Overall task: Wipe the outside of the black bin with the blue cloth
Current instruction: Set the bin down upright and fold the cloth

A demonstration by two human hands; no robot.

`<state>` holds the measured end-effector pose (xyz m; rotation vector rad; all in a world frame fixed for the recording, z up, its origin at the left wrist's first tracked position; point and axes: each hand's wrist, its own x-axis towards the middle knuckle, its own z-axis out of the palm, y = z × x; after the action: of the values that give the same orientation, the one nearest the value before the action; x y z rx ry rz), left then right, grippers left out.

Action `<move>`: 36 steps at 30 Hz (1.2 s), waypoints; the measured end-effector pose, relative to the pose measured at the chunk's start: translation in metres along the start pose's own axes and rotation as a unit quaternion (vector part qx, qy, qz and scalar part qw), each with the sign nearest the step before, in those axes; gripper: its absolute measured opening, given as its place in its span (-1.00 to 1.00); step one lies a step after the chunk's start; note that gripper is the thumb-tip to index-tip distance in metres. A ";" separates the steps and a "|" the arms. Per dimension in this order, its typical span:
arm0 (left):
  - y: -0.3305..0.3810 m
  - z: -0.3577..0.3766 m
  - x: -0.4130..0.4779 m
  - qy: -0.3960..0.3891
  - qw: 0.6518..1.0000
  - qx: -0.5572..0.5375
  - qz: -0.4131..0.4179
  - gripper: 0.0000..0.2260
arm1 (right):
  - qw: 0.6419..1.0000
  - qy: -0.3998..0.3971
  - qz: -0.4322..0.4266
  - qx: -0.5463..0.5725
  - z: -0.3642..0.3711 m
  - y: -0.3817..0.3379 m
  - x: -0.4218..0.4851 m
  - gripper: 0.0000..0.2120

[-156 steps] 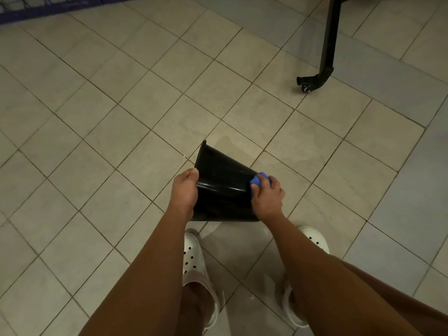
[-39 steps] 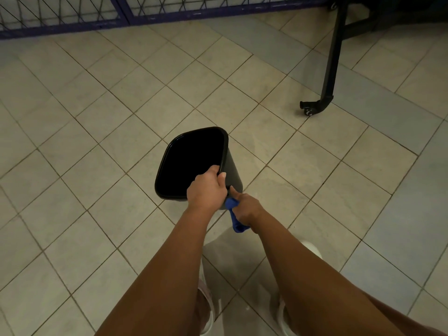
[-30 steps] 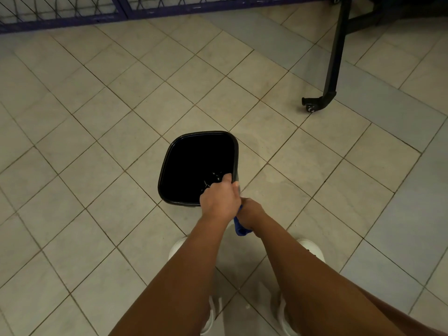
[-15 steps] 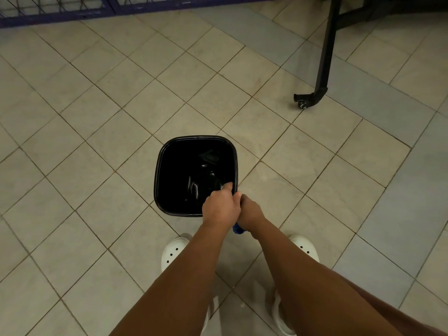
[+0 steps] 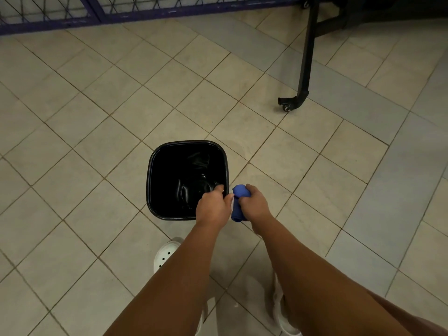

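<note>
Head view. Floor (image 5: 80,132): beige square tiles laid diagonally, with a band of grey-blue tiles running along the right. Purple metal grille (image 5: 150,7) across the top edge. Black frame leg (image 5: 306,49) at upper right, ending in a small caster (image 5: 287,108) resting on the floor, well apart from the bin. White perforated clogs (image 5: 164,257) at the bottom, partly hidden by the forearms.

Black bin (image 5: 160,180) stands upright on the tiles, centre of frame, mouth open toward the camera, interior dark and glossy. Nothing lies between the bin and the camera except the two arms.

Left hand (image 5: 213,207): reaches in from below, fingers curled over the bin's near right corner, thumb outside, clamped on the rim. Right hand (image 5: 254,204): just beside the left, outside the bin's right wall, fingers closed in a fist around the bunched blue cloth (image 5: 238,202). Cloth sticks out above and below the fist; whether it touches the bin wall cannot be told. Both forearms bare, extended forward and downward.
</note>
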<state>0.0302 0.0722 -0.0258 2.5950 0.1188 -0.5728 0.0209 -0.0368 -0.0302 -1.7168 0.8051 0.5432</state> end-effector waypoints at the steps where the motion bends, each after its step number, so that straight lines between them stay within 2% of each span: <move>1: 0.000 0.001 0.000 0.005 1.000 -0.002 -0.003 -0.61 | 1.000 0.001 0.001 0.008 -0.004 -0.001 -0.001 -0.47; 6: 0.015 -0.009 -0.011 0.075 0.996 -0.045 -0.021 -0.62 | 0.996 0.015 0.015 0.085 -0.023 -0.005 -0.012 -0.42; 9: 0.030 -0.019 -0.014 0.091 0.993 -0.080 0.003 -0.67 | 0.991 0.013 0.017 0.134 -0.034 -0.012 -0.027 -0.53; 13: 0.049 -0.026 -0.017 0.034 0.980 -0.194 -0.006 -0.68 | 0.989 0.014 -0.022 0.144 -0.051 -0.022 -0.045 -0.77; 16: 0.067 -0.035 -0.029 -0.038 0.946 -0.320 -0.029 -0.75 | 0.988 0.011 -0.050 0.147 -0.065 -0.031 -0.056 -0.95; 19: 0.077 -0.042 -0.044 -0.087 0.923 -0.375 -0.018 -0.85 | 0.985 -0.009 -0.038 0.167 -0.078 -0.036 -0.069 -0.83; 22: 0.076 -0.049 -0.052 -0.070 0.928 -0.365 -0.016 -0.90 | 0.985 -0.016 -0.051 0.162 -0.088 -0.039 -0.078 -0.82; 26: 0.070 -0.060 -0.058 -0.076 0.934 -0.348 -0.031 -0.98 | 0.992 0.022 -0.103 0.077 -0.103 -0.045 -0.082 -0.82; 30: 0.061 -0.066 -0.059 -0.091 0.942 -0.323 -0.018 -0.91 | 0.991 0.040 -0.130 0.018 -0.117 -0.049 -0.085 -0.75; 33: 0.062 -0.065 -0.061 -0.085 0.946 -0.313 -0.011 -0.85 | 0.985 0.051 -0.164 0.000 -0.118 -0.051 -0.083 -0.79; 36: 0.064 -0.064 -0.063 -0.082 0.943 -0.323 -0.004 -0.58 | 0.981 0.061 -0.173 -0.062 -0.120 -0.058 -0.079 -0.75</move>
<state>0.0089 0.0466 0.0790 1.9042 0.2212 -0.6244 0.0067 -0.1233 0.0975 -1.9683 0.5473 0.2559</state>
